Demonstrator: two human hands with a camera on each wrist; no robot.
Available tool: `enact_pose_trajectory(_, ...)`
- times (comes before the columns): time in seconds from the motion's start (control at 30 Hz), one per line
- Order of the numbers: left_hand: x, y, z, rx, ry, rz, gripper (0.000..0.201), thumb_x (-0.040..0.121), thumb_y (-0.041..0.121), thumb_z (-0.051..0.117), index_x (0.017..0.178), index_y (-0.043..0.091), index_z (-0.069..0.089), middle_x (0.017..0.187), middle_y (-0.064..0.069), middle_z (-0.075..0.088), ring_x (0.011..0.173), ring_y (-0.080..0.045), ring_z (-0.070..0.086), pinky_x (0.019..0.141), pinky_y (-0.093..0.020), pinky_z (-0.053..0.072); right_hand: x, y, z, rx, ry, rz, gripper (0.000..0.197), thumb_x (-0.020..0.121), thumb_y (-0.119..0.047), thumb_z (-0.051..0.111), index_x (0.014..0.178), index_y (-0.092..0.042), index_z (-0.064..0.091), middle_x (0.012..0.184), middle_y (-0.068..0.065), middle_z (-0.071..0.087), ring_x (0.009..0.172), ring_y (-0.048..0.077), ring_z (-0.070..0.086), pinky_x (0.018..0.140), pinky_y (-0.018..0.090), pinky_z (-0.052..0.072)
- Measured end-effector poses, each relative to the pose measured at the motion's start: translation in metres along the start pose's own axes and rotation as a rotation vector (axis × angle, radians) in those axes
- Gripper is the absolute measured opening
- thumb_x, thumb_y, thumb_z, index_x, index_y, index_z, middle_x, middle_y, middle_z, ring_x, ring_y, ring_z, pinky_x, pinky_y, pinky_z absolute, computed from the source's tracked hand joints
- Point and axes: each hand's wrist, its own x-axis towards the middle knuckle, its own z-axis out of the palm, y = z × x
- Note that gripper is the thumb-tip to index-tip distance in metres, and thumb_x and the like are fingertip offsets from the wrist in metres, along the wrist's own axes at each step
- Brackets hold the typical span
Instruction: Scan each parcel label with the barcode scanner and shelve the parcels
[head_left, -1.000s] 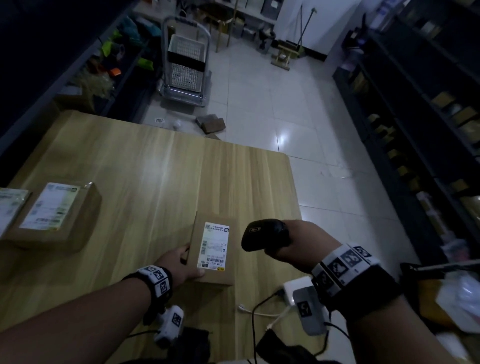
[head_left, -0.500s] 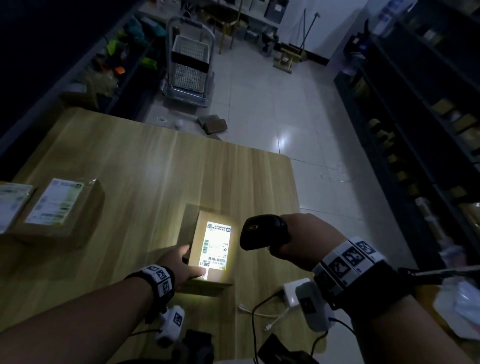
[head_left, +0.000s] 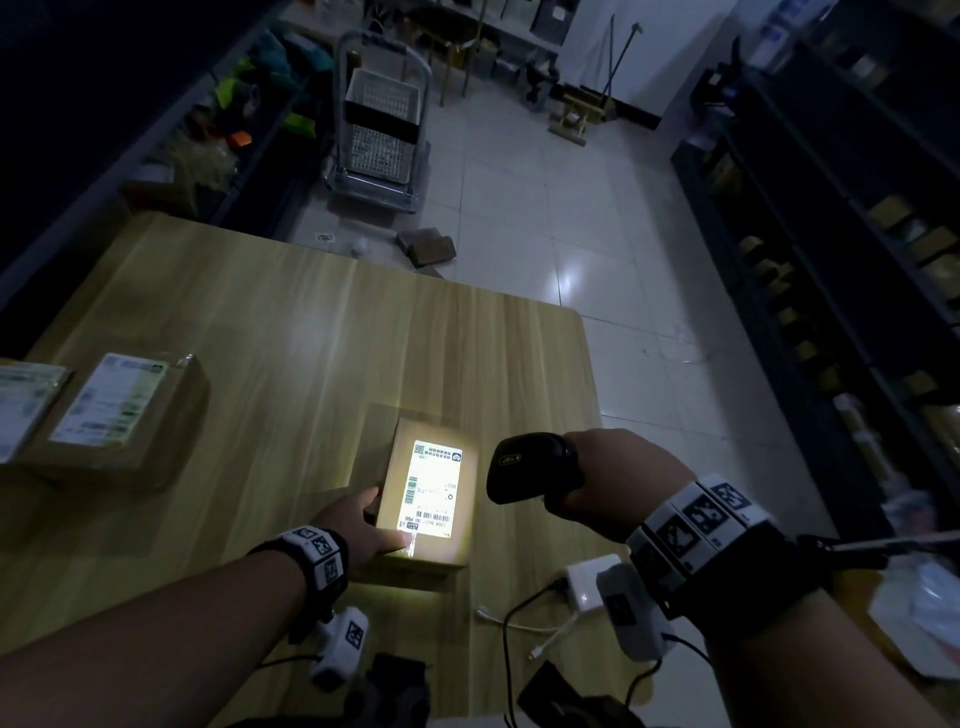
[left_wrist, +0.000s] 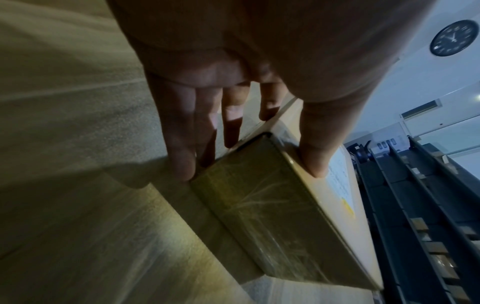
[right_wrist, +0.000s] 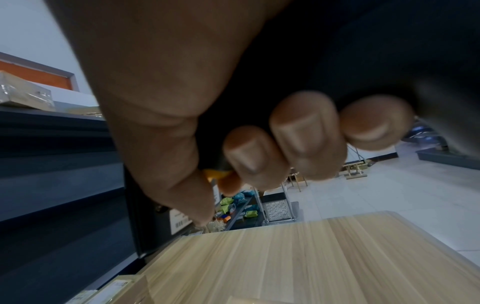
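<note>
Lit label (head_left: 432, 488) on tilted brown parcel (head_left: 462, 525); black scanner (head_left: 530, 466) beside

Three parcels (head_left: 426, 499) (head_left: 111, 410) (head_left: 23, 405), one barcode scanner (head_left: 530, 465), one table (head_left: 291, 332), two hands (head_left: 358, 525) (head_left: 618, 480).

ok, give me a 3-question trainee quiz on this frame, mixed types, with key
1. True or false: the scanner touches the lit label.
2. The left hand holds the lit parcel by: A) its near-left corner B) its far edge C) its right side
3. Fill in: besides the lit parcel, the table shows ___ other parcels, at its left edge.

Key: 1 false, the right hand holds it apart, beside the parcel; 2 A; 3 two.
</note>
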Motion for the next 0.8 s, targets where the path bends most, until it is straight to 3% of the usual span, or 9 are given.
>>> enact_pose_trajectory(0.17,-0.002,0.004,0.000,-0.026,0.008,0.006,0.110,0.054,0.058,0.090,0.152,0.034,0.046,0.129,0.009,0.069,0.107,-0.016,0.067,0.093,-0.042,0.058,0.001,0.001,0.002,0.035,-0.006,-0.005,0.012,0.089,-0.041,0.072,0.098,-0.037,0.065,0.085,-0.012,0.069,0.083,0.008,0.068,0.070,0.026,0.054)
enact_pose_trajectory(0.33,-0.008,0.012,0.000,-0.071,0.014,0.034,0.081,0.070,0.039,0.094,0.142,0.029,0.058,0.099,0.016,0.065,0.094,-0.012,0.063,0.083,-0.031,0.051,0.000,0.004,0.004,0.084,-0.046,-0.070,0.041,0.090,-0.051,0.078,0.127,-0.035,0.070,0.112,-0.010,0.077,0.105,0.013,0.071,0.093,0.033,0.059)
enact_pose_trajectory(0.4,-0.010,0.012,0.000,-0.079,0.022,0.049,0.085,0.069,0.039,0.094,0.145,0.032,0.056,0.098,0.018,0.065,0.093,-0.012,0.063,0.081,-0.031,0.052,0.002,0.005,0.005,0.056,-0.040,-0.070,0.038,0.091,-0.050,0.077,0.123,-0.031,0.072,0.110,-0.008,0.078,0.103,0.015,0.072,0.092,0.034,0.059)
enact_pose_trajectory(0.5,-0.010,0.010,0.001,-0.120,0.016,0.037,0.090,0.069,0.038,0.092,0.149,0.039,0.051,0.105,0.016,0.071,0.092,-0.013,0.068,0.069,-0.032,0.058,0.005,0.007,0.008,0.031,-0.025,-0.032,0.027,0.090,-0.047,0.075,0.112,-0.030,0.073,0.097,-0.008,0.075,0.090,0.013,0.070,0.080,0.029,0.057)
enact_pose_trajectory(0.63,-0.012,0.012,-0.002,-0.088,-0.004,0.054,0.092,0.065,0.041,0.092,0.148,0.035,0.053,0.105,0.014,0.073,0.092,-0.010,0.069,0.074,-0.030,0.056,0.008,0.008,0.011,0.013,-0.015,-0.008,0.014,0.090,-0.043,0.074,0.095,-0.037,0.063,0.078,-0.015,0.061,0.070,0.000,0.056,0.063,0.021,0.043)
enact_pose_trajectory(0.8,-0.016,0.015,-0.004,-0.088,-0.007,0.045,0.095,0.068,0.041,0.091,0.152,0.036,0.047,0.107,0.013,0.071,0.093,-0.012,0.068,0.073,-0.033,0.058,0.009,0.008,0.009,0.013,-0.034,-0.009,0.014,0.090,-0.041,0.074,0.099,-0.034,0.066,0.089,-0.010,0.069,0.084,0.012,0.066,0.073,0.026,0.052)
